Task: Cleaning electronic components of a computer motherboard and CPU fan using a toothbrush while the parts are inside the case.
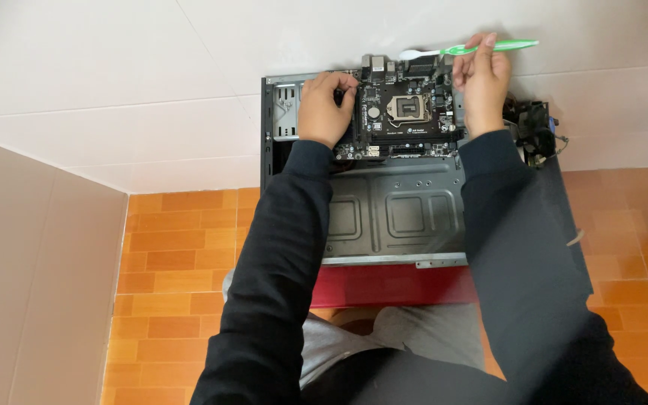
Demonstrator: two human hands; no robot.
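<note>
Orange floor tiles (pixel 181 247) meet a white wall behind an open computer case (pixel 395 217) resting on a red stand (pixel 384 285). Left hand (pixel 326 109) rests on the left edge of the black motherboard (pixel 406 112) inside the case, fingers curled; whether they grip anything is unclear. Right hand (pixel 481 79) holds a green toothbrush (pixel 466 49) above the board's top edge, fingers pinched around its handle. A dark fan unit (pixel 532 127) sits just right of the case.
</note>
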